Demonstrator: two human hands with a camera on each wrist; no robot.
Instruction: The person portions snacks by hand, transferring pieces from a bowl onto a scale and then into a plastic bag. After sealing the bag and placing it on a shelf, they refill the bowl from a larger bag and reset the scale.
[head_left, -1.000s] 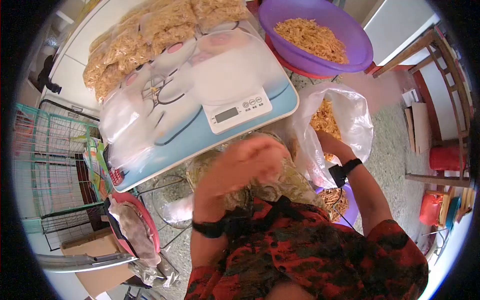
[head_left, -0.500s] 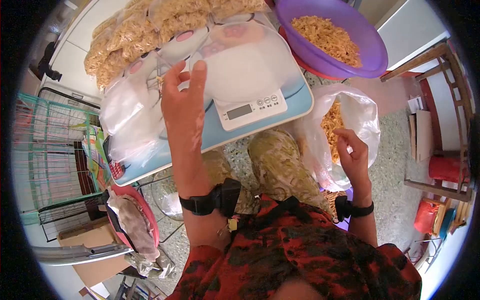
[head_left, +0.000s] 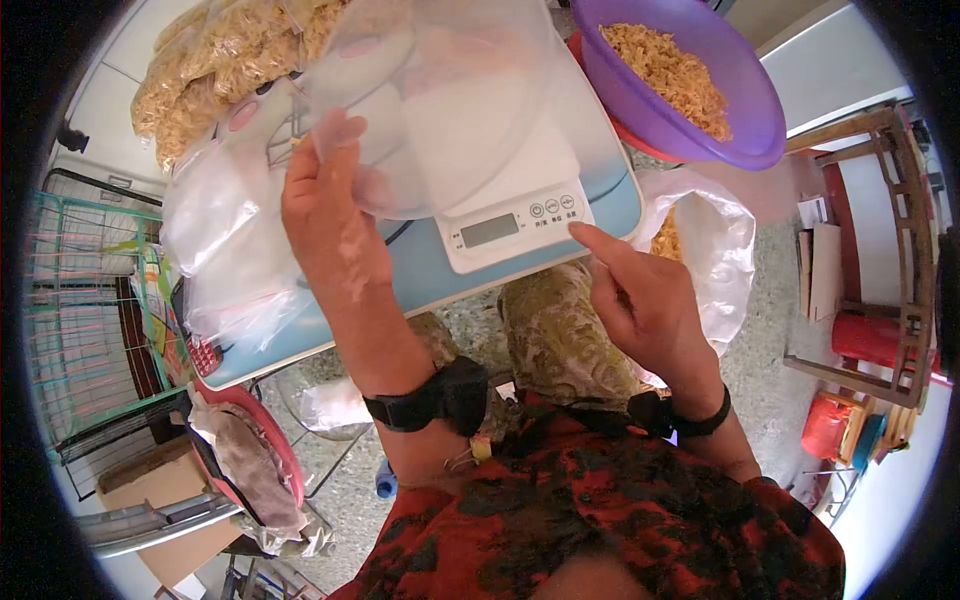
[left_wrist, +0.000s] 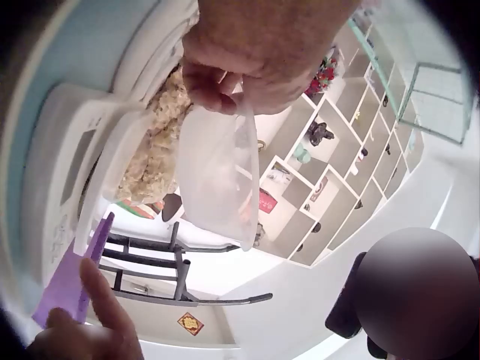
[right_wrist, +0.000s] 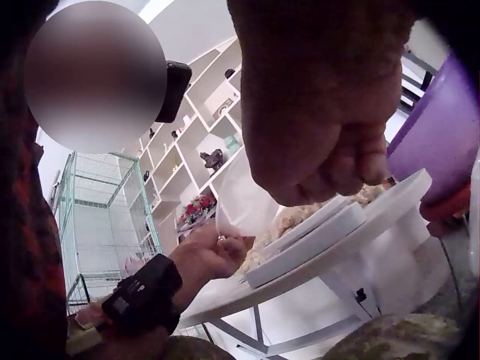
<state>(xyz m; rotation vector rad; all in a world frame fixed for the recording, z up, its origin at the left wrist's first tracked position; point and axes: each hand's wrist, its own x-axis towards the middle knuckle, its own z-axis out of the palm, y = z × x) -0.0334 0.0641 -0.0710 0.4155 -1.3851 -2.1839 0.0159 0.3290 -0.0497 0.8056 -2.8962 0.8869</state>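
My left hand (head_left: 340,220) pinches the rim of a translucent plastic bowl (head_left: 400,150), which is tilted over the white scale (head_left: 480,215); in the left wrist view the bowl (left_wrist: 217,165) hangs from the left hand (left_wrist: 262,60), clear of the scale (left_wrist: 56,187). The right hand (head_left: 650,305) has its index finger stretched to the scale's right button corner, other fingers curled; whether it touches is unclear. Beside that hand, an open clear bag (head_left: 725,240) holds yellowish dry pieces (head_left: 667,240).
The scale stands on a blue-edged table (head_left: 420,265). Filled bags (head_left: 235,60) lie at its back left, with flat plastic bags (head_left: 215,220) in front. A purple basin (head_left: 750,120) of pieces stands back right, and a wire cage (head_left: 90,310) at left.
My left hand has taken hold of the bowl and raised it off the scale. From the clear bag, my right hand has moved left to the scale's buttons.
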